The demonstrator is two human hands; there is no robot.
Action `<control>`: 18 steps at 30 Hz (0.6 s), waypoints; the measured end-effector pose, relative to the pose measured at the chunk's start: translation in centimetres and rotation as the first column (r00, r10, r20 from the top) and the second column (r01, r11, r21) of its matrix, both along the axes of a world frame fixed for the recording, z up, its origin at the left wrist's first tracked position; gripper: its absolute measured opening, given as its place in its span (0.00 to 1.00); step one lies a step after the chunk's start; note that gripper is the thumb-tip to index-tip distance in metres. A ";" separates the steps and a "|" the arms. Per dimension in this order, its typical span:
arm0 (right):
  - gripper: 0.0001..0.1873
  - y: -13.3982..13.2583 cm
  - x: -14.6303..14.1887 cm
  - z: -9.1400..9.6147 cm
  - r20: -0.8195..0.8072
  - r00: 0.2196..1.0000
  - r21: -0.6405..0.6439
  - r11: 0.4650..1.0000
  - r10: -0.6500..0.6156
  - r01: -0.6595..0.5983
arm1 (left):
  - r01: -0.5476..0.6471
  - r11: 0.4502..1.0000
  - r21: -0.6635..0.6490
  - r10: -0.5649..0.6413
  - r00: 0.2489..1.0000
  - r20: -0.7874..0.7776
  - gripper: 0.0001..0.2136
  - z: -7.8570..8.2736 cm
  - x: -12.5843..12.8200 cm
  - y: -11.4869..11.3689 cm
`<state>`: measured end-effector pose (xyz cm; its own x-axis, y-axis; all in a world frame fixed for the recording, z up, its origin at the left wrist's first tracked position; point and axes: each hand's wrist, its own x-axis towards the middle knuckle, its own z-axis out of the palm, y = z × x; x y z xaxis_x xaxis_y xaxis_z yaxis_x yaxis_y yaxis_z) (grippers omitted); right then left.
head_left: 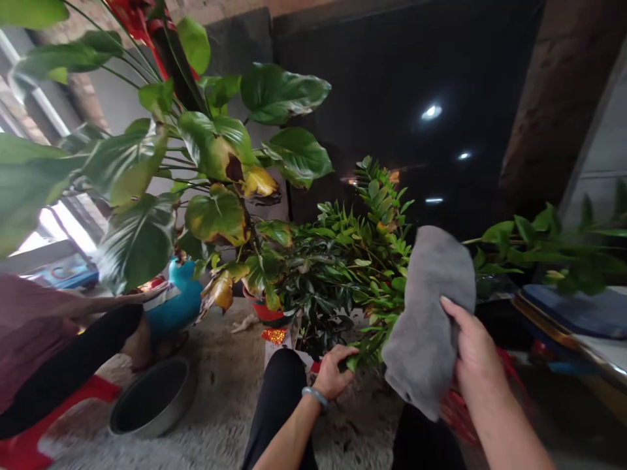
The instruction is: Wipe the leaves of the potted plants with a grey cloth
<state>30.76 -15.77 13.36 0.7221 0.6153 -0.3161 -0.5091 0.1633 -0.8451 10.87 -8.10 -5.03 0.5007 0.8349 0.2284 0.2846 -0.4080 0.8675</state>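
Note:
My left hand, with a pale bangle at its wrist, is closed on a green leaf low on the leafy potted plant in front of me. A folded grey cloth is in my right hand, the thumb pressed on its near face. The cloth hangs just right of the plant and covers some of its leaves. The fingers of my right hand are mostly hidden behind the cloth.
A tall broad-leaved plant with browning leaves stands to the left. Beyond it, another person sits on a red stool beside a turquoise bird-shaped object. A metal basin rests on the floor; a dark panel stands behind.

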 end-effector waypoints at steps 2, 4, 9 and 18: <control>0.09 1.1 -1.7 -1.0 -0.147 0.984 -0.075 0.991 0.103 -0.114 | -0.006 1.000 -0.001 0.006 1.000 0.003 0.24 0.2 -0.1 -0.1; 0.08 0.5 -3.9 -3.3 -0.226 0.934 -0.184 0.930 0.276 -0.319 | -0.010 1.000 0.004 0.010 1.000 0.015 0.23 0.4 -0.1 -0.2; 0.17 -4.0 -5.4 -6.3 0.004 0.894 -0.275 0.860 0.448 -0.430 | -0.046 0.999 -0.011 0.046 0.995 0.091 0.18 0.0 0.3 -0.4; 0.12 2.1 -1.6 0.3 -0.109 0.983 -0.030 0.988 0.145 -0.149 | -0.047 0.999 -0.010 0.047 0.998 0.036 0.22 0.2 0.0 -0.1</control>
<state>29.20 -13.65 13.71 0.5859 0.6985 -0.4110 -0.6120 0.0489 -0.7893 10.87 -8.23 -4.82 0.4524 0.8595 0.2380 0.2715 -0.3870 0.8812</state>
